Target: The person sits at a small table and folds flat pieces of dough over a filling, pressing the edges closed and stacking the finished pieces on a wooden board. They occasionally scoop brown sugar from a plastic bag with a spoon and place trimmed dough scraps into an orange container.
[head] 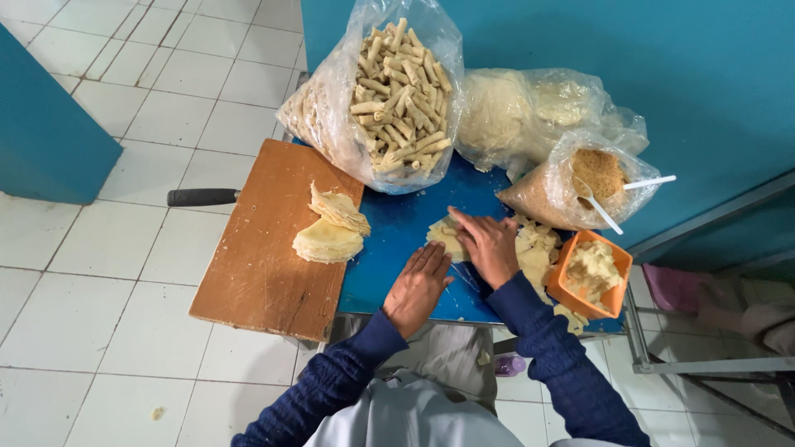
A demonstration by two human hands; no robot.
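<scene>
Both hands are lying flat on the blue counter (397, 240), palms down, fingers stretched out and released, grasping nothing. The right hand (489, 246) is pressing on a pale dough wrapper (443, 234), covering most of it; only the wrapper's left edge is showing. The left hand (418, 285) is resting just beside it, nearer the person, fingertips touching or almost touching the right hand's side. Dark blue knitted sleeves are covering both forearms.

A loose heap of more wrappers (534, 252) is sitting to the right of the right hand, between it and an orange tub (571, 290) holding pale, lumpy filling. Behind the tub, a clear bag of brown crumbs (551, 194) is standing open with two white spoons (642, 184) sticking out.

At the back of the counter, a large clear bag of finished rolls (389, 91) is leaning upright, and another bag of pale dough sheets (513, 112) is slumping beside it.

On the left, a wooden board (257, 265) is overhanging the counter's edge, carrying a small stack of folded wrappers (331, 232). A black handle (201, 197) is poking out from behind the board. White floor tiles (99, 273) are showing below.
</scene>
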